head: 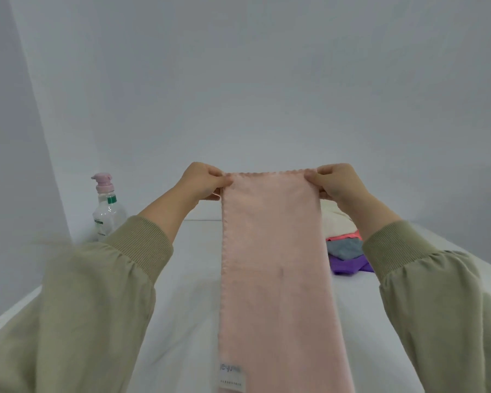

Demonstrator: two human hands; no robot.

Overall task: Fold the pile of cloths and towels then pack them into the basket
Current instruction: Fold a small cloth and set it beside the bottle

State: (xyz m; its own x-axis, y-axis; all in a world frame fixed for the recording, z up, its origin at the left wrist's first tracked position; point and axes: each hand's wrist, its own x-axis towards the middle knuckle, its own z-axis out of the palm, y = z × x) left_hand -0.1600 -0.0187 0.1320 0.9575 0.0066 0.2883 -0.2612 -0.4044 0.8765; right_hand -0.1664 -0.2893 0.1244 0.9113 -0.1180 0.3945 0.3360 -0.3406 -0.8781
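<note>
White walls behind, meeting at a corner on the left; white tabletop [187, 279] runs from the near edge back to the wall.

Left hand [203, 180] pinches the top-left corner of a pink towel [275, 265], fingers closed on the scalloped edge. Right hand [336, 181] pinches the top-right corner the same way. Both hands are raised level with each other, top edge pulled taut between them.

Towel hangs down as a long narrow strip toward the camera, looks folded lengthwise; scalloped stitching shows along the top and left edges. White label [231, 377] with small print sits at the lower-left of the strip, near the bottom of the frame. Lower end runs out of view, so can't tell whether it touches the tabletop.

Both arms wear olive-green sleeves [97, 307] with ribbed cuffs.

Pile of cloths [345, 245] sits on the tabletop at right, behind the towel and partly hidden by the right forearm: cream piece on top at the back, thin pink-red layer under it, grey-blue next, purple at the front bottom. Pile is unfolded, rumpled.

Pump bottle [108, 208] stands upright at far left near the wall corner: clear body, pink pump head, green band at the neck, well apart from the towel and the pile.
</note>
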